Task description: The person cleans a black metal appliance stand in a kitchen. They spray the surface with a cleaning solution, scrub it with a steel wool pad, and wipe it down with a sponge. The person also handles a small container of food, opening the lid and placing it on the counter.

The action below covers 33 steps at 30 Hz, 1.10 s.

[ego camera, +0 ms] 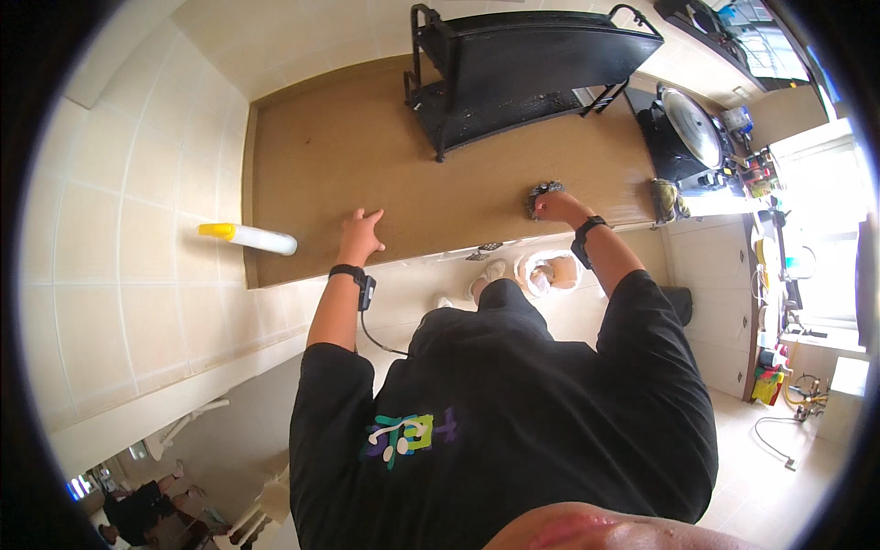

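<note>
My right hand (552, 206) is closed around a crumpled dark grey cloth or scouring pad (548, 187), pressed to the brown countertop (330, 165) near its front edge. Which of the two it is, I cannot tell. Farther left, my left hand (361, 236) rests on the same counter with its fingers spread and nothing in it. Beside it on the left is a white bottle with a yellow top (265, 238), near the tiled wall. At the back of the counter stands a black two-tier metal rack (536, 65), its lower shelf speckled with bits.
A large lidded pot (691, 130) sits on the stove at the right, with a folded greenish cloth (665, 201) by the counter edge. Below the counter, a lined bin (550, 271) holds waste. Another person (141, 512) shows at the lower left.
</note>
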Motion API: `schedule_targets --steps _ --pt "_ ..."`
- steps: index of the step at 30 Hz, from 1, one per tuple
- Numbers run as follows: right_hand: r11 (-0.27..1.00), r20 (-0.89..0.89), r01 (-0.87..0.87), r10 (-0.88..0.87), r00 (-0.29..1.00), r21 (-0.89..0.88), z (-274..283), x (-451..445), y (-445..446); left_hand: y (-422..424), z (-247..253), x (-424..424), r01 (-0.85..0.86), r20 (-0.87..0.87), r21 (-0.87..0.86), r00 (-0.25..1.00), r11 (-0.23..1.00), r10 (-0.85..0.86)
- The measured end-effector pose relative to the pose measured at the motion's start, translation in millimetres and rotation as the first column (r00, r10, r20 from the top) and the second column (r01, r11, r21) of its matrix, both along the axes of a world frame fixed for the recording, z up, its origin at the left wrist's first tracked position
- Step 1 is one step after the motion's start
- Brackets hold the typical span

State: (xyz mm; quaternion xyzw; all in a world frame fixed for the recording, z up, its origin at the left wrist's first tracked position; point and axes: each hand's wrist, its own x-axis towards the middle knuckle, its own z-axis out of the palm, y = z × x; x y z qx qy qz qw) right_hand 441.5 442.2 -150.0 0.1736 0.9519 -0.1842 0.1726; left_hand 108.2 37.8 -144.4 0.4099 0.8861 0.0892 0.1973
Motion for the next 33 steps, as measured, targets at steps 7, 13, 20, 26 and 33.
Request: schedule_targets --steps 7,13,20,26,33 --pt "0.929 -0.191 0.264 -0.218 0.957 0.261 69.1 -10.5 -16.8 1.9 16.2 -10.8 -0.064 0.068 -0.125 0.995 0.99 0.073" --pt "0.951 -0.187 0.145 -0.096 0.978 0.273 18.4 11.7 -32.1 5.3 5.5 -5.0 0.014 -0.053 -0.026 0.998 1.0 -0.016" --pt "0.992 -0.345 0.116 -0.123 0.931 -0.04 36.0 -17.6 29.2 41.8 53.5 -41.2 -0.073 0.095 0.329 0.994 0.941 0.044" --pt "0.901 -0.831 0.231 0.206 0.516 0.367 234.2 -61.1 48.1 136.2 260.9 -25.0 0.245 -0.532 0.551 0.84 0.798 0.11" --pt "0.783 -0.717 -0.005 0.572 0.399 0.622 348.7 -145.8 25.3 205.3 317.9 -12.2 0.423 -0.61 0.422 0.787 0.802 -0.094"
